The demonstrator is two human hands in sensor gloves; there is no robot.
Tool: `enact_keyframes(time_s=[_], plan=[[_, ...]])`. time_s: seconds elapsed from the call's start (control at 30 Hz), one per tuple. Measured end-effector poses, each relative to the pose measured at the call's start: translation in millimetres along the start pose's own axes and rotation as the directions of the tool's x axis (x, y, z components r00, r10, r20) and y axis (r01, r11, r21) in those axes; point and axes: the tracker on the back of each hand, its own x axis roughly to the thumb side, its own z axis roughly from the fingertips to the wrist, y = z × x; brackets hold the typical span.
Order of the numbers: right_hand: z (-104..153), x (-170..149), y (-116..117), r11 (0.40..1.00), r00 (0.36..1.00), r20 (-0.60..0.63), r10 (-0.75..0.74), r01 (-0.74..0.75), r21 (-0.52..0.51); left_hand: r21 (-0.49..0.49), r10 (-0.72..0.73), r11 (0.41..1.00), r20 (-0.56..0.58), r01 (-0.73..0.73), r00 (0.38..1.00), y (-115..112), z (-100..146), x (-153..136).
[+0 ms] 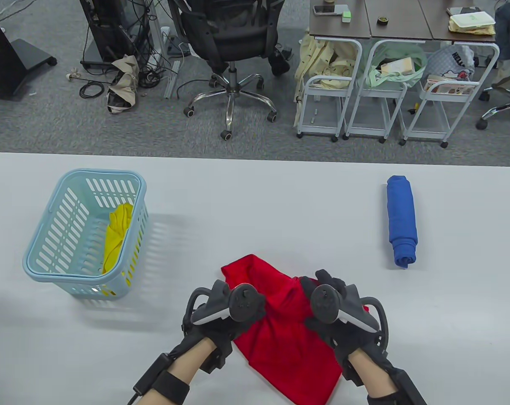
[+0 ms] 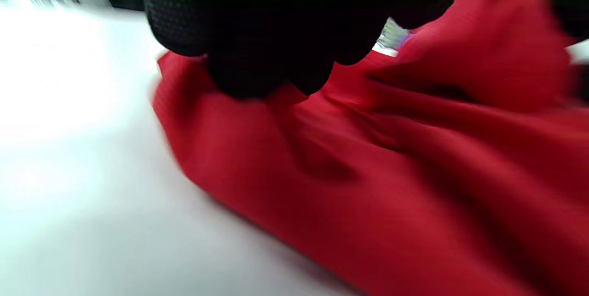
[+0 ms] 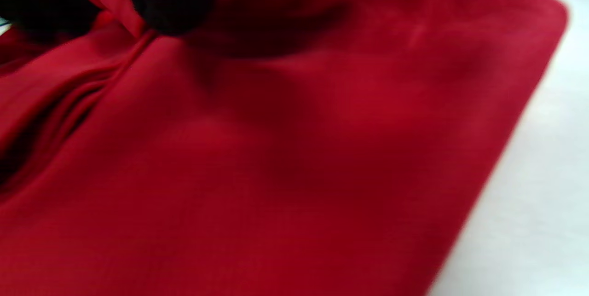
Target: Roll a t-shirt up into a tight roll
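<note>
The red t-shirt [image 1: 286,333] lies crumpled on the tabletop [image 1: 255,202] at its near edge, well to the right of the light blue basket [image 1: 86,234] and nearer than it. It is not yet spread flat, so the step in hand looks like arranging the cloth before any rolling starts. To do this well, I would pull the two gripped points apart and away from each other until the cloth lies smooth, fold it into a narrow band with straight sides, and only then roll from one short end, keeping even pressure across the width so the roll stays tight and does not cone.

The t-shirt is a plain bright red knit, bunched into soft ridges between the hands, with a flatter flap running toward the near edge of the tabletop. One straight edge with a rounded corner shows in the right wrist view.

The left hand [image 1: 221,314] grips a bunch of the cloth on the basket side, its fingertips [image 2: 267,70] curled into the fabric. The right hand [image 1: 335,310] pinches a fold on the far side from the basket, a ridge of red cloth caught between its fingers [image 3: 170,1].

A blue rolled shirt [image 1: 401,221] lies far right of the basket, and a yellow garment [image 1: 117,234] sits inside the basket.
</note>
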Motion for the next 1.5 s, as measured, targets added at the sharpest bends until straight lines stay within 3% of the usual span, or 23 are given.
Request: enact_keyframes(time_s=[0.07,0.17,0.2,0.27,0.37,0.43,0.47,0.53,0.6,0.67,0.77,0.8,0.83,0.9,0.97,1.03,1.13,1.17,1.23,1.33,1.4,1.43,1.5], plan=[[-1.7,9.1,3.3,0.998,0.998,0.001,0.062,-0.062,-0.002,-0.066,-0.114,0.991,0.044,0.117,0.992,-9.6,-3.9,0.9],[-6.3,11.5,1.4,0.996,0.997,-0.018,0.071,-0.072,-0.059,-0.334,-0.08,0.938,0.048,0.092,0.996,-34.3,-10.4,3.9],[-6.9,8.8,-0.8,0.995,0.997,-0.029,0.073,-0.075,-0.058,-0.347,-0.105,0.931,0.041,0.112,0.994,-33.3,-11.1,2.6],[-3.4,-5.6,-9.0,0.994,0.993,-0.094,0.076,-0.083,-0.078,-0.334,-0.146,0.933,-0.002,0.137,0.989,-29.2,-14.5,-8.6],[10.9,-53.7,-26.0,0.994,0.964,-0.266,-0.004,-0.026,-0.11,-0.359,-0.137,0.931,-0.157,0.072,0.978,-25.7,-17.1,-45.3],[23.1,-88.0,-30.9,0.999,0.912,-0.409,-0.04,0.025,-0.041,-0.341,-0.129,0.94,-0.274,0.029,0.953,-21.6,-14.8,-65.7],[31.9,-106.1,-31.9,0.999,0.854,-0.52,-0.024,0.036,0.013,-0.313,-0.189,0.947,-0.351,0.076,0.917,-16.3,-12.7,-73.2],[45.2,-126.7,-34.4,0.998,0.769,-0.637,-0.045,0.058,-0.002,-0.255,-0.298,0.947,-0.471,0.195,0.83,-5.0,-8.3,-78.6],[53.2,-133.9,-40.2,0.995,0.739,-0.665,-0.103,0.074,-0.072,-0.127,-0.22,0.975,-0.483,0.181,0.847,5.1,-1.9,-77.1],[53.7,-125.5,-44.0,0.99,0.757,-0.642,-0.124,0.05,-0.133,-0.105,-0.13,0.99,-0.453,0.092,0.882,6.9,-1.6,-72.0],[37.4,-88.5,-39.0,0.985,0.901,-0.413,-0.132,0.071,-0.16,-0.215,-0.02,0.974,-0.377,-0.066,0.926,-9.2,-8.2,-60.8],[26.0,-71.8,-29.8,0.986,0.952,-0.269,-0.149,0.123,-0.109,-0.3,0.01,0.945,-0.368,-0.129,0.93,-17.8,-10.4,-54.7],[18.7,-61.5,-22.0,0.986,0.964,-0.206,-0.165,0.157,-0.056,-0.332,-0.013,0.936,-0.358,-0.114,0.934,-21.7,-10.8,-49.7],[-0.4,-40.3,1.5,0.977,0.981,-0.097,-0.17,0.18,0.11,-0.398,-0.149,0.917,-0.277,0.028,0.949,-26.4,-13.3,-40.9],[-13.3,-38.6,15.3,0.974,0.989,-0.125,-0.083,0.107,0.201,-0.404,-0.25,0.907,-0.287,0.12,0.925,-27.8,-12.7,-40.4],[-19.3,-49.2,21.8,0.965,0.984,-0.178,-0.022,0.067,0.254,-0.331,-0.283,0.928,-0.328,0.171,0.901,-22.3,-13.1,-50.5],[-11.4,-68.5,13.4,0.968,0.967,-0.248,-0.057,0.114,0.222,-0.315,-0.39,0.913,-0.484,0.26,0.784,-15.4,-12.9,-79.9],[-8.7,-72.1,11.5,0.967,0.964,-0.26,-0.052,0.113,0.228,-0.318,-0.373,0.918,-0.5,0.235,0.782,-14.9,-11.6,-85.4],[-3.1,-75.9,4.8,0.972,0.962,-0.272,-0.034,0.095,0.214,-0.276,-0.267,0.952,-0.538,0.132,0.799,-16.2,-8.6,-91.1],[5.2,-74.3,-11.2,0.99,0.951,-0.306,0.034,0.009,0.138,-0.273,-0.288,0.947,-0.498,0.168,0.818,-14.5,-8.9,-79.5],[6.4,-70.5,-9.6,0.993,0.965,-0.261,-0.027,0.056,0.106,-0.272,-0.113,0.962,-0.446,-0.015,0.888,-17.2,-12.0,-71.3],[4.8,-68.5,-6.4,0.991,0.97,-0.235,-0.062,0.087,0.101,-0.282,-0.037,0.954,-0.447,-0.101,0.894,-20.0,-13.3,-67.8],[-2.0,-63.9,1.8,0.981,0.983,-0.15,-0.11,0.131,0.142,-0.337,-0.037,0.935,-0.394,-0.107,0.918,-25.6,-17.6,-65.1]])
